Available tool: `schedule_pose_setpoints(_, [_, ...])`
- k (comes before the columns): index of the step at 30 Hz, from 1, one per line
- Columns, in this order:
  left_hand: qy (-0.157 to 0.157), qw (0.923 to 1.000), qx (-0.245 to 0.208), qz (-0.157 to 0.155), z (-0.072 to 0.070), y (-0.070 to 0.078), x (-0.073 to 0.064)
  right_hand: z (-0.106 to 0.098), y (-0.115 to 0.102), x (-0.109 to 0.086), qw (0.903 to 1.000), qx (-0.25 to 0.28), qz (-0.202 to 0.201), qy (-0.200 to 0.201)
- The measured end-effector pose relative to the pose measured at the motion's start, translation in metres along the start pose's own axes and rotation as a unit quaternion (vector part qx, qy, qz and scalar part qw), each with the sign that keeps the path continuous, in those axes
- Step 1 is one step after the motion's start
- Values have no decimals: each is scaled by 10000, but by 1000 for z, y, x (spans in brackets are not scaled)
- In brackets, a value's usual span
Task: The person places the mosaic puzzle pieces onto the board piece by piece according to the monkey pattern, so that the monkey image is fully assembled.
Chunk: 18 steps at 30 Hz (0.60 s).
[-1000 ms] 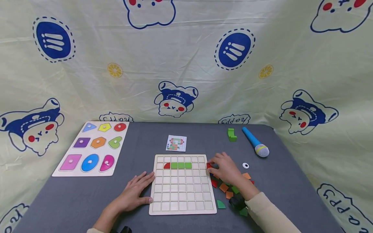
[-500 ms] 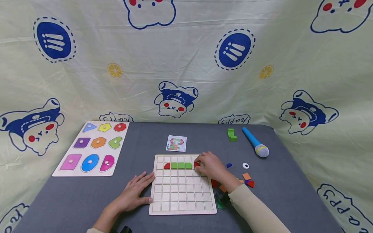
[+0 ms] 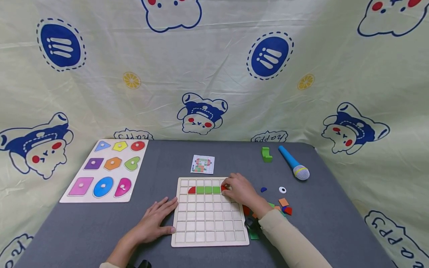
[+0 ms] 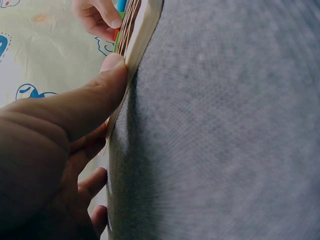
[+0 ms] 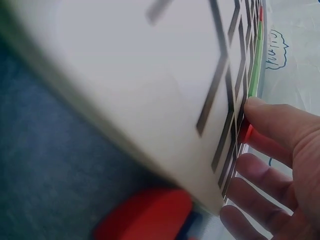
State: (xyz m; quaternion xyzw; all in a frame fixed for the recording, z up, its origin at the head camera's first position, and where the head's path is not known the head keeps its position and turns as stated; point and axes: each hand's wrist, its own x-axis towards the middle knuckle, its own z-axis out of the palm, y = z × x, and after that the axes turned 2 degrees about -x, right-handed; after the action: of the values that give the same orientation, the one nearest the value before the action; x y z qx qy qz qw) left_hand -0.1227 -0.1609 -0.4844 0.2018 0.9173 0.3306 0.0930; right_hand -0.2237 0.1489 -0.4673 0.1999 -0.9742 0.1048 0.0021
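A pale grid board (image 3: 209, 216) lies on the table. In its second row from the top, a red quarter-round tile (image 3: 192, 190) and several green square tiles (image 3: 208, 190) stand side by side. At the right end of that green run, my right hand (image 3: 242, 191) pinches another red tile (image 5: 246, 132) between thumb and finger, right at the grid; the fingers partly hide it. My left hand (image 3: 152, 221) rests along the board's left edge, its fingers extended, the thumb (image 4: 100, 90) touching the rim in the left wrist view.
Loose tiles, including an orange one (image 3: 283, 202), are scattered right of the board, partly under my right forearm. A picture card (image 3: 202, 164) lies behind the board. A toy microphone (image 3: 295, 163) and green block (image 3: 266, 155) sit back right; a shape puzzle (image 3: 120, 181) lies left.
My right hand has carried the red tile left from the board's right edge to the end of the green tiles. The left hand stays in place.
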Motion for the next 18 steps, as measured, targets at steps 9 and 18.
schedule_pose_setpoints(9, [-41,9999,17,-128,0,0,2,1,1,0,10000,22,-28,-29])
schedule_pose_setpoints(18, [-42,9999,-11,-101,0,-2,1,1,1,-1,10000,38,3,-1])
